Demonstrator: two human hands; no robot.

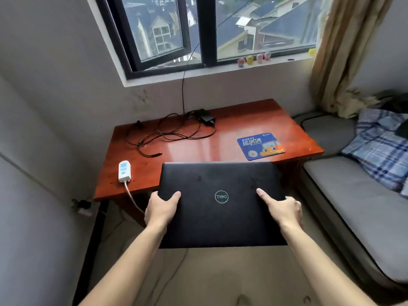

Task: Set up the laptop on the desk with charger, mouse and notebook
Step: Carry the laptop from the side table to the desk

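closed black laptop (pixel 221 204) held in the air between both hands, its far edge over the near edge of the red desk (pixel 220 133). left hand (pixel 162 209) grips its left edge, right hand (pixel 283 209) its right edge, thumbs on the lid. charger (pixel 206 118) with tangled cable at the desk's back, mouse pad (pixel 260 145) to the right.

I see a blue pad (pixel 260 145) far right, a power strip (pixel 124 171) near left, toys (pixel 254 59) on the sill (pixel 284 59), and a blanket (pixel 379 151) right.
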